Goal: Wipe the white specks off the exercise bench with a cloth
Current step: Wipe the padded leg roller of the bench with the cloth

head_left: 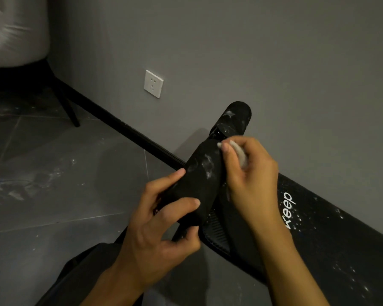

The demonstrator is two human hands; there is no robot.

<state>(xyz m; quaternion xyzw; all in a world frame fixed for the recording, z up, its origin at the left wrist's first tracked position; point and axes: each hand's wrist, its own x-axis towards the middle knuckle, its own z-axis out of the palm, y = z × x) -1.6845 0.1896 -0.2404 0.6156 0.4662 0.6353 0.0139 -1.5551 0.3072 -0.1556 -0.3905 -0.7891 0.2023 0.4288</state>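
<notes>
one cloth [238,154] in right hand [250,171], against bench [332,244]

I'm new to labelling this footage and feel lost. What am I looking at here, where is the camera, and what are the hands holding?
There is no machine. One camera on a person's head looks down at their bare hands. The left hand grips a black padded foam roller belonging to a long black exercise bench, which lies on the grey tiled floor beside a grey wall. The right hand pinches a small pale cloth against the roller. White specks show on roller and bench.
</notes>
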